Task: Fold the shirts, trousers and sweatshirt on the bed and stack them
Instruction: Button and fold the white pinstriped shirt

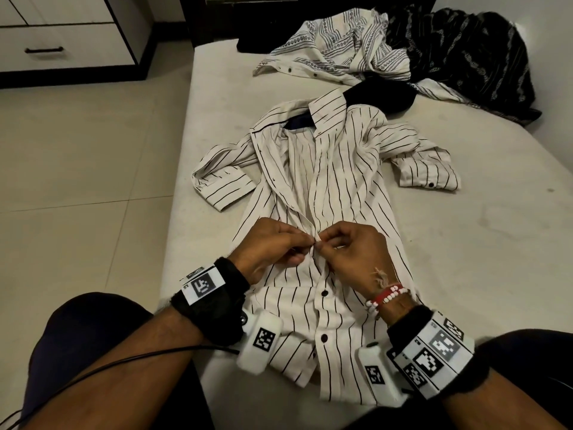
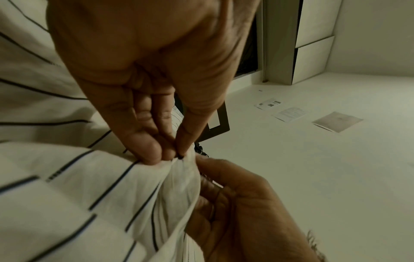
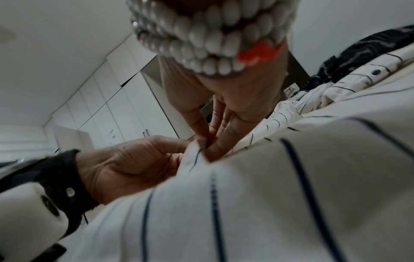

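While the striped shirt point(image 1: 322, 193) lies front-up along the bed's point(image 1: 483, 249) left edge, its soft, limp placket is pinched by left hand point(image 1: 266, 246) and right hand point(image 1: 353, 252), and is judged best gripped at seams.

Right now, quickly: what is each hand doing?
Left hand: pinching the striped shirt placket edge.
Right hand: pinching the opposite placket edge.

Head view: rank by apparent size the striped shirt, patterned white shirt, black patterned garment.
1. striped shirt, largest, though nearest the camera.
2-3. patterned white shirt and black patterned garment: look alike, both crumpled and overlapping, so unranked.
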